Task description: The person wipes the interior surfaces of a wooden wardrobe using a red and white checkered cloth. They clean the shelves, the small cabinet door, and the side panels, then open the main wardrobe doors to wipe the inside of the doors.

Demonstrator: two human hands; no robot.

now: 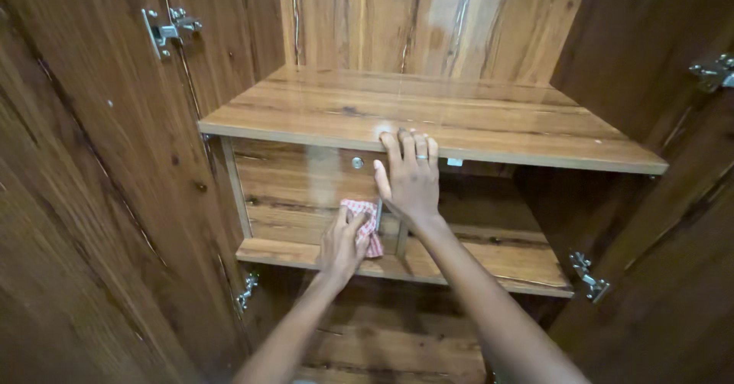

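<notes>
I look into an open wooden wardrobe. My left hand [342, 243] presses a red-and-white checked cloth [365, 223] against the front of a small wooden compartment [298, 185] under the upper shelf. My right hand [410, 176] rests with its fingers hooked over the front edge of the upper shelf [428, 113], above a narrow vertical divider [401, 239]. A ring shows on one finger. A round metal lock [357, 162] sits in the compartment front just left of my right hand.
Both wardrobe doors stand open, the left door [92, 185] and the right door [673, 277], with metal hinges [170, 29] on their inner sides. A lower shelf [505, 265] runs beneath the compartment. Dark space lies at the right under the upper shelf.
</notes>
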